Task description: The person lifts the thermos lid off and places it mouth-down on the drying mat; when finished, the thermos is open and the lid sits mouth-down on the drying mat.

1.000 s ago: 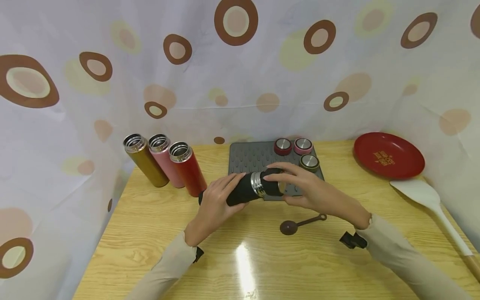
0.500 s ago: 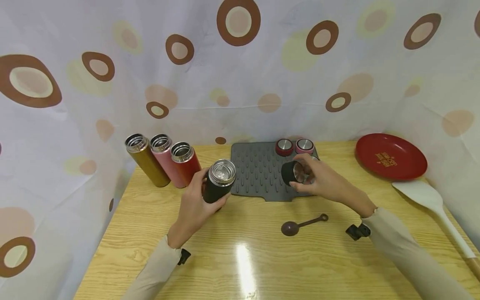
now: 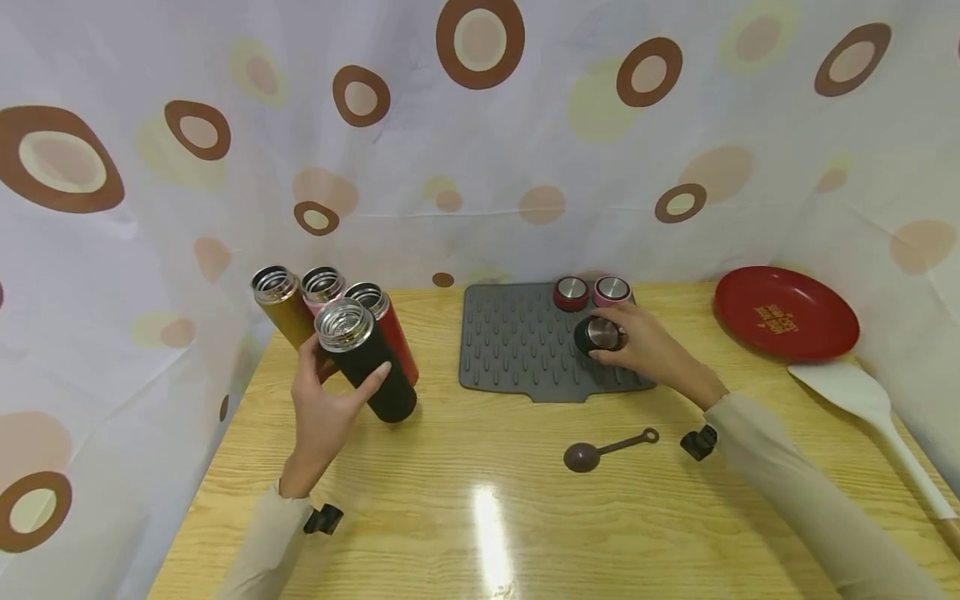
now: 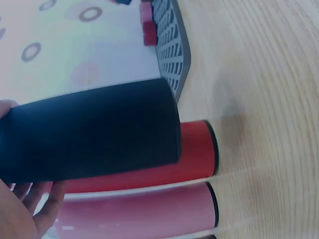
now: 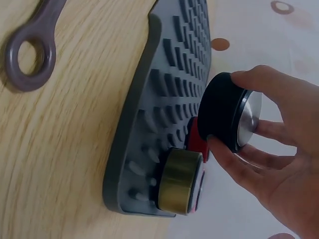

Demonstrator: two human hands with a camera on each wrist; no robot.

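Observation:
My left hand (image 3: 324, 412) grips a black thermos bottle (image 3: 371, 362) in front of the red bottle (image 3: 405, 346). It is tilted, with its silver mouth uncovered and a strainer visible inside. In the left wrist view, the black bottle's base (image 4: 172, 122) appears raised off the table. Over the grey ridged mat (image 3: 502, 342), my right hand (image 3: 648, 346) pinches a black lid (image 5: 219, 109) with a silver top. Beside it on the mat stands a gold lid (image 5: 179, 179), hidden behind the hand in the head view. Red (image 3: 572, 293) and pink (image 3: 612, 291) lids sit behind.
Lidless gold (image 3: 288, 312) and pink (image 4: 139, 211) bottles stand at the left, beside the red one. A brown spoon (image 3: 582, 457) lies in front of the mat. At the right are a red plate (image 3: 787, 312) and a white spatula (image 3: 847, 392).
The lid came off the black bottle. My left hand carried the bottle left to the other bottles, while my right hand brought the lid over the mat and turned its silver top upward.

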